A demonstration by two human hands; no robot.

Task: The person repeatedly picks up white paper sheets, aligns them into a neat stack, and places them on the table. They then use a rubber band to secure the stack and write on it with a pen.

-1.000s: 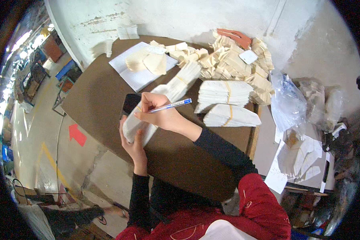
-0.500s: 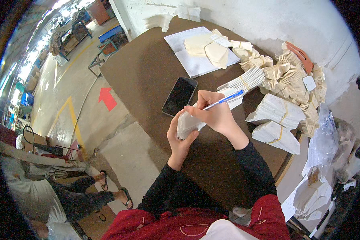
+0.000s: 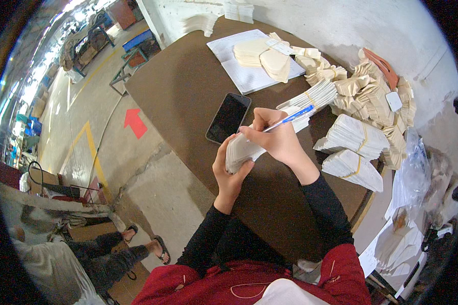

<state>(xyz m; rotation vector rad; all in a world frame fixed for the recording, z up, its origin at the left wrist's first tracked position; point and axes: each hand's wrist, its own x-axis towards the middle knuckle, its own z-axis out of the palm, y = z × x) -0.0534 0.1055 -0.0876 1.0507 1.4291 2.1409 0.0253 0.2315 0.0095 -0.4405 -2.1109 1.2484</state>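
My left hand (image 3: 229,175) is closed around a thick stack of white paper pieces (image 3: 241,152), its thumb at the near edge. In my right hand (image 3: 280,142) is a blue and white pen (image 3: 299,113), slanting up to the right. That hand rests against the top of the stack, and the pen's tip is hidden by the fingers. Just beyond my left hand lies a black smartphone (image 3: 229,118). A long fanned bundle of white paper pieces (image 3: 315,96), held by a rubber band, lies beyond my right hand.
Two banded white bundles (image 3: 353,136) lie at the right of the brown table (image 3: 178,91). Cream paper bundles (image 3: 369,96) pile up by the wall, near an orange-brown object (image 3: 384,70). An open notebook (image 3: 234,73) bears more cream pieces. Another person's legs (image 3: 112,251) show at lower left.
Both hands keep their hold on the stack and the pen, with only a slight shift of the right hand and pen. The view has moved a little, and the person at lower left has shifted.
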